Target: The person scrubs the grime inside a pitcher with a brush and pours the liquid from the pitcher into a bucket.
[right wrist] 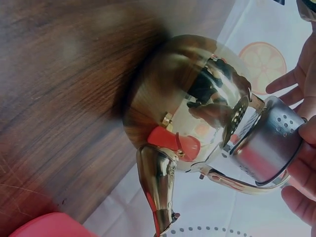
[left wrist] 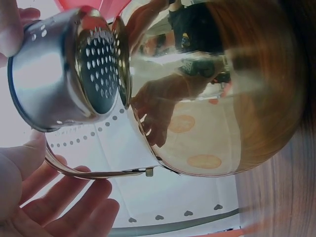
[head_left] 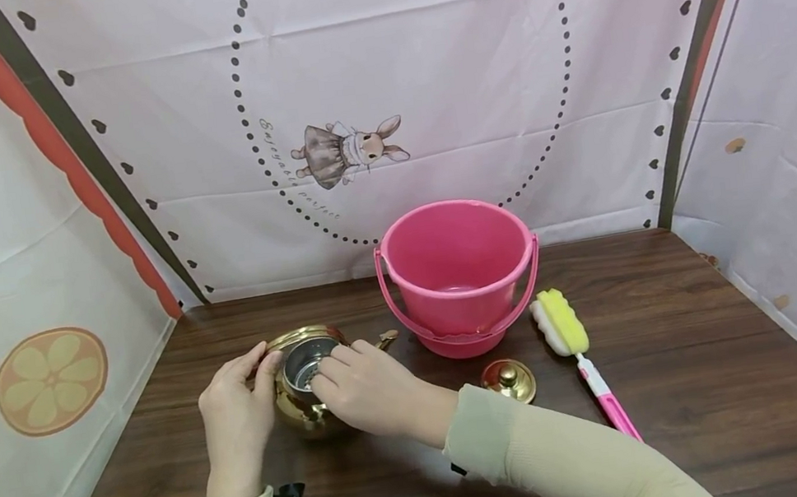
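Note:
A shiny gold teapot (head_left: 307, 419) stands upright on the table, its spout (right wrist: 157, 180) to the right and its arched handle (left wrist: 94, 174) raised. My left hand (head_left: 238, 413) is at the handle's left side, the thumb on one side of it and the fingers (left wrist: 79, 197) on the other. With its fingertips, my right hand (head_left: 371, 389) pinches the rim of a silver perforated strainer (left wrist: 47, 74). The strainer is tilted above the teapot's mouth, out of the opening. Behind the right hand, part of the teapot is hidden in the head view.
A pink bucket (head_left: 464, 307) stands behind and right of the teapot, its handle lowered in front. Near the right forearm lies the gold lid (head_left: 508, 380). Farther right is a yellow and white sponge brush (head_left: 564, 323) with a pink handle. Printed cloth encloses the table's back and sides.

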`<state>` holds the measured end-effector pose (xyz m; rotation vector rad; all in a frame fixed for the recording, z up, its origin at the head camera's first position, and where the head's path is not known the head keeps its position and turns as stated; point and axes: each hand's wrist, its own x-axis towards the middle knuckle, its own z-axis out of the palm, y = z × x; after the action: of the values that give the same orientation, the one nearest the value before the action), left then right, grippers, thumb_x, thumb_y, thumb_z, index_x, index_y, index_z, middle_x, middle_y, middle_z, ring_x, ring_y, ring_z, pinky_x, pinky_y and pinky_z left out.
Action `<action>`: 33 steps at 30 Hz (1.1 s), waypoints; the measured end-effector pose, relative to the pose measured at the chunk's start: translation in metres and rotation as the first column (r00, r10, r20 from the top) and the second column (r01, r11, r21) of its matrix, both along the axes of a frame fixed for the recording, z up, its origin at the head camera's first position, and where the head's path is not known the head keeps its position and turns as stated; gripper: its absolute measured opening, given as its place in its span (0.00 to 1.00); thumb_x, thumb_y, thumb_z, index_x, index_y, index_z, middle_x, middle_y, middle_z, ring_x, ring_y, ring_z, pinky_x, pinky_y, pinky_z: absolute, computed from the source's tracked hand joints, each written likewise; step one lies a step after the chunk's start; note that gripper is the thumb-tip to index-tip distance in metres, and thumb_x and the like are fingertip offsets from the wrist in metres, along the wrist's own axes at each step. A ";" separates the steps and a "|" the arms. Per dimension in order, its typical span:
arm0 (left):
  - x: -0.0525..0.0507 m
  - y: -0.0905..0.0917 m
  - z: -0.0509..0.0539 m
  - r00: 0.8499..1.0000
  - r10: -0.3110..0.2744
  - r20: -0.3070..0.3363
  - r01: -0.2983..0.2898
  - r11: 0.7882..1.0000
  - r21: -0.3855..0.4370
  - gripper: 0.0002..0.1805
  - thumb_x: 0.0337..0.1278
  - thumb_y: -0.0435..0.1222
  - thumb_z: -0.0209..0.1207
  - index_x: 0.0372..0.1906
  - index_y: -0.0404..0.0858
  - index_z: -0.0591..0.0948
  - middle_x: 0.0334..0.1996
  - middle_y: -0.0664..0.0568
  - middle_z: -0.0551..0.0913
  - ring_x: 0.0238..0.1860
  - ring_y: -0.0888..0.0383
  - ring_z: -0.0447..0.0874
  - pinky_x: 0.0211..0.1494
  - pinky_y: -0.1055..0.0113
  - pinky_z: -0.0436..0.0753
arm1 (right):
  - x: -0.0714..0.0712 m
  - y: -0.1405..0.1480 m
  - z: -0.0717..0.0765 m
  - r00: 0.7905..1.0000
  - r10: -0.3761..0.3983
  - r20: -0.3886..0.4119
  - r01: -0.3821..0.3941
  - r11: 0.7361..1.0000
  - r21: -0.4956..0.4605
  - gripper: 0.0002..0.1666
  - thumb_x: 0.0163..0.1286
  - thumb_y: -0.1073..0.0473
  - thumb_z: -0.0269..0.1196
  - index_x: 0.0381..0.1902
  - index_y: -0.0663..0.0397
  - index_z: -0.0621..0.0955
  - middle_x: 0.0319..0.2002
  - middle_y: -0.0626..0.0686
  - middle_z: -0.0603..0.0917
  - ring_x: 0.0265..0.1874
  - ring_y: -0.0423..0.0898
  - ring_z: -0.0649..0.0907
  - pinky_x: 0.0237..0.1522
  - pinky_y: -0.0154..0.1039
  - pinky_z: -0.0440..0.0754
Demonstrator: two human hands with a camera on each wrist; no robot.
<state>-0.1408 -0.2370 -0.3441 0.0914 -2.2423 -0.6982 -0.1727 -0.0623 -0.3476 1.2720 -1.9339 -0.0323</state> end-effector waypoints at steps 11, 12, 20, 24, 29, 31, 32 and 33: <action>-0.002 -0.001 -0.001 1.000 -0.008 -0.011 0.008 1.000 -0.003 0.15 0.54 0.33 0.65 0.44 0.28 0.84 0.38 0.33 0.85 0.38 0.39 0.84 0.43 0.46 0.78 | 0.004 0.017 -0.007 0.994 0.037 -0.106 -0.041 0.998 -0.043 0.16 0.69 0.65 0.46 0.29 0.48 0.79 0.30 0.44 0.81 0.34 0.43 0.79 0.32 0.34 0.74; -0.002 -0.001 -0.002 1.000 -0.010 -0.012 0.010 1.000 -0.005 0.15 0.53 0.33 0.65 0.44 0.28 0.84 0.38 0.33 0.85 0.38 0.39 0.84 0.43 0.46 0.77 | 0.004 0.019 -0.008 0.992 0.039 -0.119 -0.045 0.998 -0.049 0.17 0.69 0.65 0.44 0.29 0.48 0.79 0.30 0.44 0.81 0.33 0.43 0.79 0.32 0.34 0.74; -0.002 -0.002 -0.002 1.000 -0.016 -0.017 0.016 1.000 -0.006 0.14 0.53 0.33 0.65 0.44 0.28 0.84 0.37 0.33 0.85 0.38 0.39 0.84 0.44 0.46 0.76 | 0.008 0.031 -0.010 0.997 0.043 -0.069 -0.046 0.998 -0.044 0.18 0.70 0.65 0.43 0.32 0.48 0.80 0.33 0.45 0.81 0.35 0.43 0.78 0.34 0.34 0.72; -0.002 -0.002 -0.003 1.000 -0.017 -0.023 0.017 1.000 -0.006 0.15 0.53 0.33 0.65 0.44 0.28 0.84 0.37 0.33 0.85 0.38 0.39 0.84 0.44 0.46 0.77 | 0.008 0.034 -0.010 0.996 0.046 -0.072 -0.049 0.998 -0.049 0.17 0.69 0.65 0.44 0.31 0.49 0.80 0.33 0.45 0.81 0.35 0.43 0.78 0.34 0.34 0.72; -0.002 -0.001 -0.002 1.000 -0.019 -0.024 0.019 1.000 -0.007 0.14 0.53 0.33 0.65 0.44 0.28 0.84 0.36 0.33 0.85 0.37 0.39 0.84 0.42 0.46 0.77 | 0.008 0.037 -0.010 0.996 0.048 -0.070 -0.052 0.997 -0.053 0.17 0.69 0.66 0.44 0.31 0.49 0.79 0.33 0.45 0.81 0.35 0.43 0.78 0.33 0.34 0.71; -0.002 -0.001 -0.001 1.000 -0.019 -0.024 0.019 1.000 -0.007 0.14 0.53 0.33 0.65 0.44 0.28 0.84 0.36 0.33 0.85 0.37 0.39 0.84 0.42 0.46 0.77 | 0.008 0.038 -0.011 0.996 0.048 -0.071 -0.052 0.997 -0.054 0.17 0.69 0.66 0.43 0.30 0.49 0.79 0.32 0.45 0.81 0.34 0.43 0.78 0.33 0.34 0.71; -0.002 -0.001 -0.001 1.000 -0.018 -0.024 0.017 1.000 -0.006 0.15 0.54 0.33 0.65 0.44 0.28 0.84 0.37 0.33 0.85 0.37 0.39 0.84 0.42 0.46 0.77 | 0.008 0.038 -0.011 0.996 0.048 -0.071 -0.052 0.997 -0.056 0.18 0.69 0.66 0.43 0.30 0.49 0.79 0.32 0.45 0.81 0.34 0.43 0.78 0.33 0.34 0.71; -0.002 -0.001 0.000 1.000 -0.016 -0.024 0.016 1.000 -0.006 0.15 0.54 0.33 0.65 0.44 0.28 0.84 0.37 0.33 0.85 0.37 0.39 0.84 0.42 0.46 0.77 | 0.008 0.039 -0.012 0.996 0.049 -0.071 -0.053 0.997 -0.058 0.18 0.69 0.66 0.43 0.30 0.49 0.78 0.32 0.45 0.81 0.34 0.43 0.78 0.33 0.34 0.71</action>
<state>-0.1430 -0.2376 -0.3446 0.0621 -2.2238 -0.6980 -0.1650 -0.0235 -0.3593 1.2641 -1.8289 0.0067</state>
